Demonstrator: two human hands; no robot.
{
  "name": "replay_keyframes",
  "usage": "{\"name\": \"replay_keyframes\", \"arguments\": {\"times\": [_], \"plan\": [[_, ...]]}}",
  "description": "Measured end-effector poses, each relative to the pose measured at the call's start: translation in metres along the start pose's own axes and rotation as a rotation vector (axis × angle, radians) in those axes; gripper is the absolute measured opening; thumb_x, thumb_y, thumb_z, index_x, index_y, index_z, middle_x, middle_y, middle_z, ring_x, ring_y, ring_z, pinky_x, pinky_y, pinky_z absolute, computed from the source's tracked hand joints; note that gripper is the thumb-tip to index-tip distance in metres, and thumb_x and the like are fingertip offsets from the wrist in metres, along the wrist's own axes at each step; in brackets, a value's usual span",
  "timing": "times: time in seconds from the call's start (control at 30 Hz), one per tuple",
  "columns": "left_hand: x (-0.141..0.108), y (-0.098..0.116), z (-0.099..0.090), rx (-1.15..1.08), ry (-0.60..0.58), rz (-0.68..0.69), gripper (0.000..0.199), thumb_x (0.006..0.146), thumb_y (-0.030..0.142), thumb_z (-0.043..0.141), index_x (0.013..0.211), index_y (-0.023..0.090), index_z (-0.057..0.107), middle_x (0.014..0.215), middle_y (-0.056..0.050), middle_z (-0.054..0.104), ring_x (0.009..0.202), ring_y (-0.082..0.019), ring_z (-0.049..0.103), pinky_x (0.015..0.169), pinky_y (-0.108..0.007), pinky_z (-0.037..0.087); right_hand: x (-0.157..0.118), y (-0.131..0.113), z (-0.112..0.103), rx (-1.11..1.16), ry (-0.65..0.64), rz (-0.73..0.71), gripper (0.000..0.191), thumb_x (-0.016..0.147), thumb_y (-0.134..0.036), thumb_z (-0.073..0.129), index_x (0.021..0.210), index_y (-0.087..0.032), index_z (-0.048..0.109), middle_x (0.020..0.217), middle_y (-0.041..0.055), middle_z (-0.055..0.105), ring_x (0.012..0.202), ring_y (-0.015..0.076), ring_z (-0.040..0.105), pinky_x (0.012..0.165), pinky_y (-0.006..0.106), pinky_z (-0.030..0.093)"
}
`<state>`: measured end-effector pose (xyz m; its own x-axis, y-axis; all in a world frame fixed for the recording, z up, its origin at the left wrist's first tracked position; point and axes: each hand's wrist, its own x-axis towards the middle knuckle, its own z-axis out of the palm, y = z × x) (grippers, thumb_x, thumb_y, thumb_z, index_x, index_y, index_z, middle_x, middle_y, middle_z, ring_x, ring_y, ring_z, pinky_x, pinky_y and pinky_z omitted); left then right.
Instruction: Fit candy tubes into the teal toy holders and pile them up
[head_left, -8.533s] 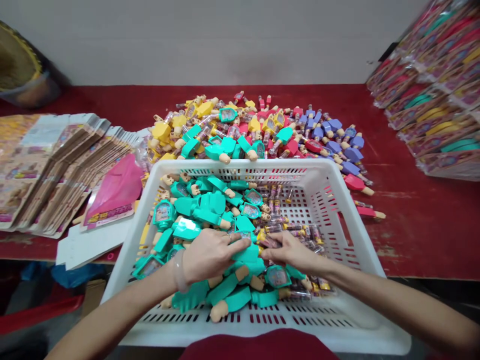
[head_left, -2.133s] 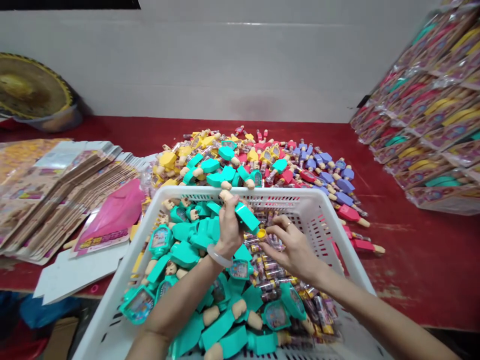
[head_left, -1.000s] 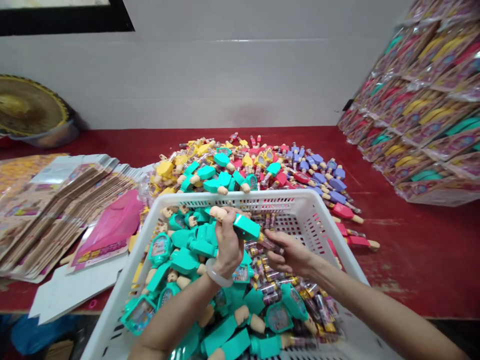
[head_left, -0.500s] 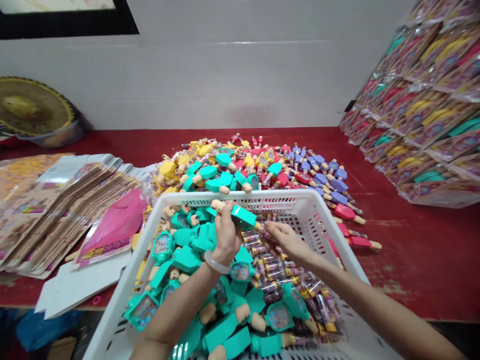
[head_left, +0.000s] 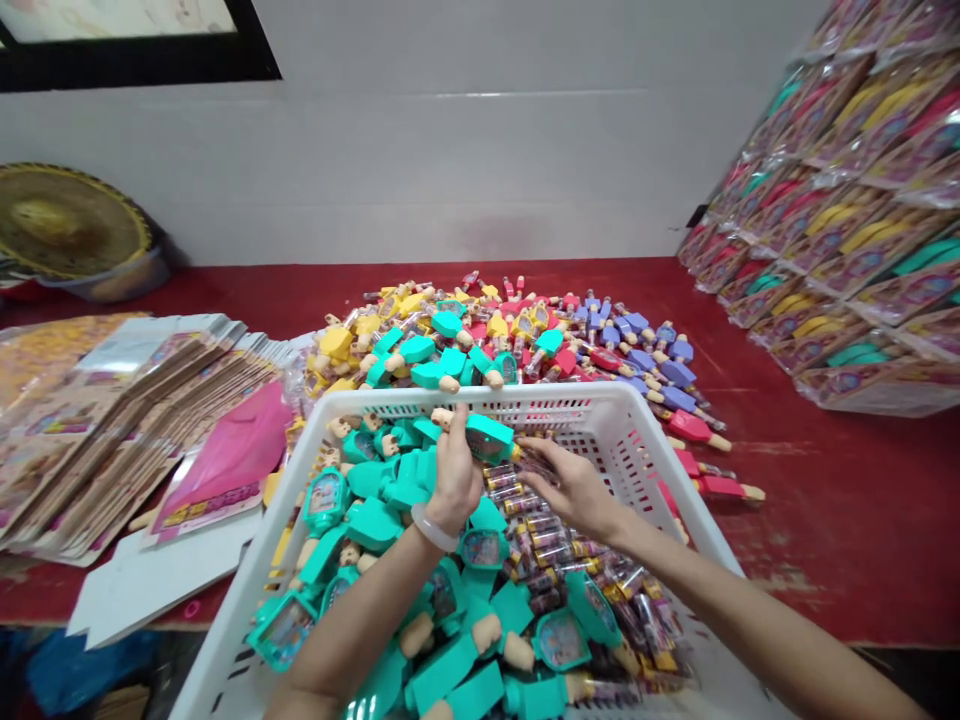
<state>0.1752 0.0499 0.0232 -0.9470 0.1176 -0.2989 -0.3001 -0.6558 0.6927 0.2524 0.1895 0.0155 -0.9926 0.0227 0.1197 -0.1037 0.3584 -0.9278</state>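
My left hand, with a pale bracelet at the wrist, is wrapped round a teal toy piece with a beige end, above the white basket. Close to the piece's yellow tip, on its right, my right hand has thumb and forefinger apart, with a small clear-wrapped tube by its fingers. In the basket, teal pieces fill the left and front, and wrapped tubes with yellow ends lie at the right.
Behind the basket, yellow, teal, red and purple pieces are heaped on the red table. Printed cards and a pink bag lie left. Packed bags are stacked right; a woven hat is far left.
My right hand has loosened from the tube end, its thumb and forefinger parting. The teal piece in my left hand has turned slightly and shifted a little to the right.
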Motion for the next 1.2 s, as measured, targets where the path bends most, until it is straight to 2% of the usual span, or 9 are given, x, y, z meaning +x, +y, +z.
{"name": "replay_keyframes", "arguments": {"times": [0.1, 0.2, 0.3, 0.47, 0.57, 0.77, 1.0, 1.1, 1.2], "plan": [[0.0, -0.011, -0.001, -0.003, 0.036, -0.015, 0.031, 0.071, 0.041, 0.07, 0.082, 0.016, 0.058, 0.077, 0.0, 0.065, 0.071, -0.014, 0.063, 0.069, -0.026, 0.048, -0.003, 0.001, -0.003, 0.064, 0.014, 0.071, 0.036, 0.083, -0.048, 0.06, 0.107, -0.02, 0.062, 0.09, 0.0051, 0.067, 0.072, 0.0163, 0.061, 0.061, 0.028, 0.049], [-0.004, -0.015, -0.002, 0.011, 0.053, 0.043, 0.028, 0.072, 0.041, 0.068, 0.077, 0.017, 0.054, 0.071, 0.003, 0.062, 0.067, -0.013, 0.061, 0.064, -0.024, 0.047, -0.001, 0.008, -0.001, 0.5, -0.212, 0.398, 0.039, 0.083, -0.057, 0.055, 0.081, -0.019, 0.056, 0.052, -0.006, 0.048, 0.034, 0.0067, 0.033, 0.034, 0.02, 0.024], [-0.004, -0.009, -0.001, 0.032, 0.013, 0.085, 0.027, 0.072, 0.039, 0.07, 0.081, 0.017, 0.056, 0.074, 0.003, 0.063, 0.07, -0.011, 0.06, 0.066, -0.022, 0.047, 0.005, 0.014, 0.0, 0.735, -0.393, 0.576, 0.047, 0.084, -0.064, 0.047, 0.069, -0.02, 0.046, 0.047, -0.0084, 0.04, 0.028, 0.005, 0.025, 0.031, 0.02, 0.016], [0.005, 0.008, -0.001, 0.077, -0.092, -0.025, 0.033, 0.076, 0.044, 0.069, 0.094, 0.017, 0.062, 0.086, -0.003, 0.067, 0.083, -0.016, 0.064, 0.076, -0.026, 0.05, 0.007, 0.018, -0.004, 0.188, -0.068, 0.224, 0.04, 0.08, -0.053, 0.062, 0.1, -0.018, 0.061, 0.088, 0.0042, 0.067, 0.064, 0.0146, 0.059, 0.055, 0.026, 0.045], [0.005, 0.012, -0.003, 0.174, -0.148, -0.017, 0.036, 0.077, 0.046, 0.068, 0.1, 0.019, 0.063, 0.095, -0.004, 0.068, 0.092, -0.02, 0.063, 0.08, -0.029, 0.05, 0.003, 0.022, -0.006, -0.09, 0.065, 0.072, 0.039, 0.082, -0.044, 0.063, 0.114, -0.022, 0.062, 0.106, 0.0048, 0.066, 0.09, 0.0201, 0.06, 0.08, 0.033, 0.046], [-0.001, 0.016, -0.01, 0.386, -0.261, 0.135, 0.035, 0.079, 0.045, 0.068, 0.103, 0.02, 0.066, 0.104, -0.006, 0.066, 0.11, -0.023, 0.056, 0.089, -0.03, 0.046, -0.006, 0.014, 0.001, 0.155, -0.12, 0.1, 0.033, 0.087, -0.045, 0.058, 0.106, -0.019, 0.062, 0.082, 0.0005, 0.064, 0.068, 0.0134, 0.055, 0.061, 0.025, 0.044], [0.007, 0.025, -0.013, 0.326, -0.363, 0.027, 0.036, 0.077, 0.048, 0.068, 0.096, 0.018, 0.064, 0.088, -0.002, 0.065, 0.082, -0.016, 0.061, 0.073, -0.023, 0.049, -0.005, 0.008, -0.002, 0.847, -0.516, 0.459, 0.041, 0.082, -0.056, 0.058, 0.085, -0.016, 0.055, 0.051, -0.0062, 0.049, 0.031, 0.008, 0.041, 0.031, 0.02, 0.027], [0.021, 0.027, -0.02, 0.451, -0.315, -0.041, 0.036, 0.069, 0.045, 0.076, 0.083, 0.013, 0.063, 0.072, -0.001, 0.062, 0.061, -0.011, 0.056, 0.056, -0.021, 0.046, 0.007, 0.018, -0.01, 0.723, -0.571, 0.509, 0.051, 0.083, -0.062, 0.053, 0.097, -0.013, 0.057, 0.054, -0.0028, 0.055, 0.033, 0.0113, 0.047, 0.033, 0.022, 0.034], [0.038, 0.035, -0.026, 0.481, -0.208, 0.01, 0.038, 0.066, 0.045, 0.078, 0.079, 0.014, 0.06, 0.065, 0.001, 0.058, 0.052, -0.008, 0.053, 0.049, -0.019, 0.042, 0.023, 0.031, -0.029, 0.188, -0.302, 0.443, 0.054, 0.087, -0.057, 0.05, 0.118, -0.013, 0.052, 0.083, 0.0083, 0.069, 0.05, 0.0157, 0.061, 0.045, 0.026, 0.045]]}}
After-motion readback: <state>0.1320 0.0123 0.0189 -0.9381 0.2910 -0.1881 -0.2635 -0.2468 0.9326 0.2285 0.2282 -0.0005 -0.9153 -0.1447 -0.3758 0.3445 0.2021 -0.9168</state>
